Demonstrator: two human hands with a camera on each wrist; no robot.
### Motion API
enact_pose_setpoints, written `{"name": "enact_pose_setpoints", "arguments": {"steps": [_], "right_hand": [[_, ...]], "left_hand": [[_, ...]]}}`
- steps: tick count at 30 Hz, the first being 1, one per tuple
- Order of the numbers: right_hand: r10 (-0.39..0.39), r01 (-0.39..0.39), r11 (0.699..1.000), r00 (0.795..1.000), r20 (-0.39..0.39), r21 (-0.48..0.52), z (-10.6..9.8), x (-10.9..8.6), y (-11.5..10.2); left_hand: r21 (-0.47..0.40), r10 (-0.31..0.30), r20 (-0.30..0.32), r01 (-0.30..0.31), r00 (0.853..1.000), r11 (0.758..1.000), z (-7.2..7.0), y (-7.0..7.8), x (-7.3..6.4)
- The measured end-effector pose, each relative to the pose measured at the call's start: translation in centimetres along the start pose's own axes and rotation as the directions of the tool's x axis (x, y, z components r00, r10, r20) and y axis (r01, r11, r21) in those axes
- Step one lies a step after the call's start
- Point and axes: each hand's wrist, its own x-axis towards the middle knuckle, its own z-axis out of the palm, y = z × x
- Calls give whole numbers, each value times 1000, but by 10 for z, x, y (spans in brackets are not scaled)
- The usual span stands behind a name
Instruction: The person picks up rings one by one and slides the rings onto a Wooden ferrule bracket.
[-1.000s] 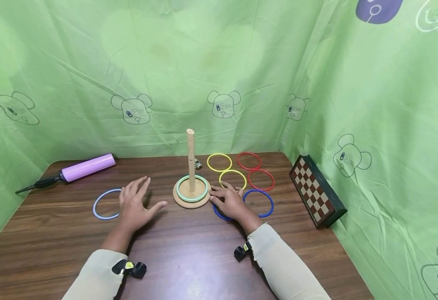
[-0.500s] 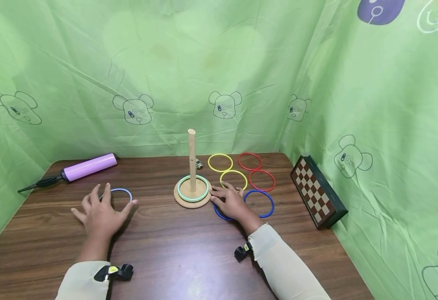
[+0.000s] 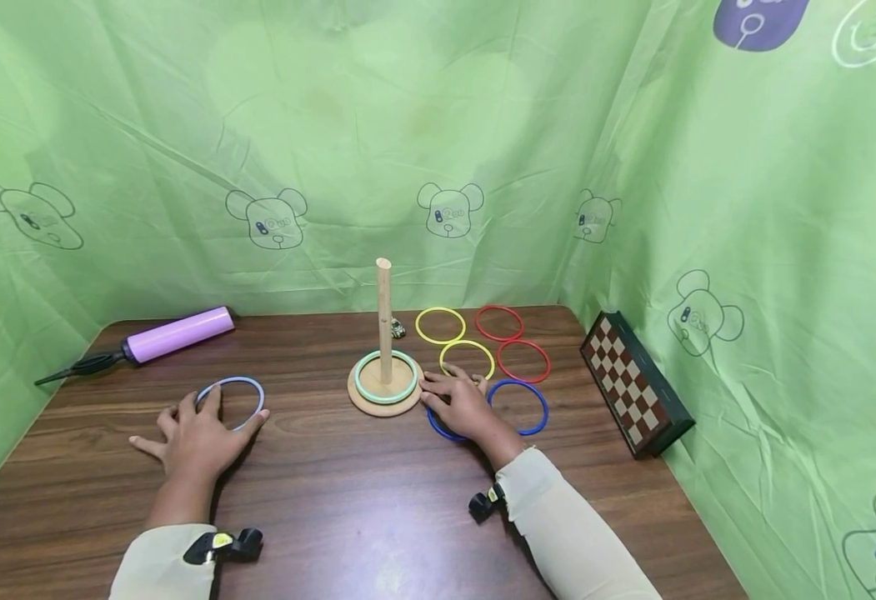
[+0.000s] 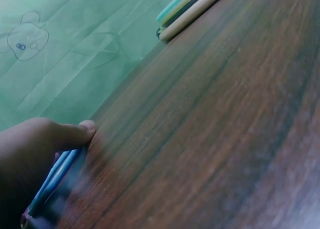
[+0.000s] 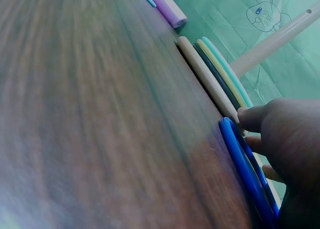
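My left hand (image 3: 201,437) is spread over the near left part of a light blue ring (image 3: 246,381) lying on the table. Its index fingertip and thumb touch or nearly touch opposite sides of that ring. In the left wrist view the thumb (image 4: 75,134) extends above the ring (image 4: 54,179). My right hand (image 3: 463,404) lies over a dark blue ring (image 3: 441,429), its fingertips against the right edge of a round wooden base (image 3: 366,407). An upright wooden peg (image 3: 384,317) stands on this base, with a mint green ring (image 3: 358,385) around it. The right palm side is hidden.
Two yellow rings (image 3: 440,308), two red rings (image 3: 522,322) and another blue ring (image 3: 546,412) lie to the right. A checkered game box (image 3: 633,383) stands at the right edge. A purple hand pump (image 3: 181,335) lies back left. Green cloth (image 3: 332,125) hangs behind.
My left hand has moved left from beside the light blue ring to over it, then lowered so its fingers reach the ring. The right hand stays at the wooden base.
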Motion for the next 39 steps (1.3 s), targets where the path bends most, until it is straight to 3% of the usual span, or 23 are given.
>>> {"name": "enact_pose_setpoints", "arguments": {"steps": [18, 29, 33, 39], "right_hand": [[-16, 16, 1000, 1000, -5, 6, -2, -2, -2], [-6, 6, 1000, 1000, -2, -1, -2, -2, -1], [0, 0, 1000, 1000, 3, -4, -2, -2, 0], [-13, 13, 1000, 1000, 4, 11, -4, -2, -2]], "left_hand": [[-18, -7, -29, 7, 1000, 1000, 0, 2, 0], [-59, 0, -136, -8, 991, 998, 1, 10, 1], [-98, 30, -190, -50, 981, 994, 0, 20, 1], [-153, 88, -299, -139, 950, 978, 0, 37, 2]]}}
